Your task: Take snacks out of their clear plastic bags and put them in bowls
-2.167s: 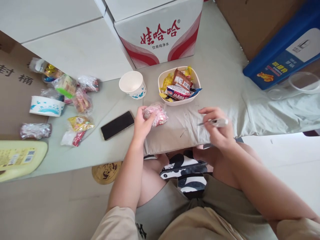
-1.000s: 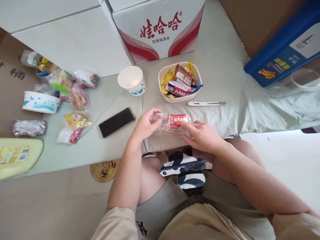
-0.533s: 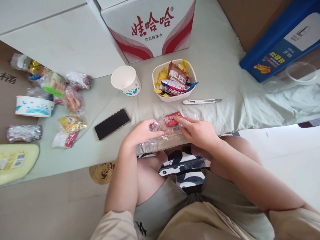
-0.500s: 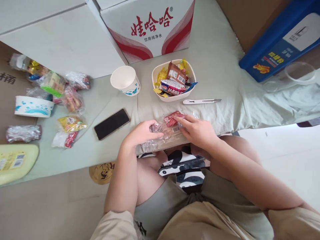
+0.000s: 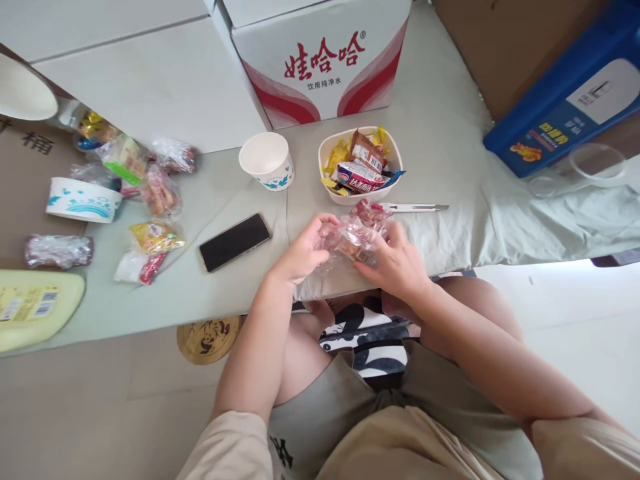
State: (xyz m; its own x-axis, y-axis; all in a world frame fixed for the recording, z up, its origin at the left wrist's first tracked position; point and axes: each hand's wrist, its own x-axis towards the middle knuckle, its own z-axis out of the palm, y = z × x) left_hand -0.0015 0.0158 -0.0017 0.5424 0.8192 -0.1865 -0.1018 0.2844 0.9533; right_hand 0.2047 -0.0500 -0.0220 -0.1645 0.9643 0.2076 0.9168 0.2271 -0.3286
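Observation:
Between my hands is a crumpled clear plastic wrapper [image 5: 354, 235] with a dark red printed part at its far end. My left hand [image 5: 306, 252] grips its left side, thumb and fingers curled round the film. On the other side my right hand [image 5: 399, 264] has its fingers and thumb closed on the plastic. Whether anything lies inside the film I cannot tell. Just beyond stands a white bowl [image 5: 325, 148] of packaged snacks [image 5: 361, 175]. A white utility knife [image 5: 417, 207] lies beside the bowl, its near end partly behind the wrapper.
A paper cup [image 5: 267, 162] and a black phone [image 5: 235, 242] are left of my hands. Several wrapped snacks [image 5: 159, 192], another paper cup [image 5: 85, 200] and a yellow bottle [image 5: 37, 310] crowd the far left. A white carton [image 5: 325, 80] and a blue container [image 5: 565, 100] stand behind.
The wrapper, flatter on the cloth before, is now bunched up and raised between my hands. My right hand has gone from fingers laid over it to gripping it. The view has shifted slightly.

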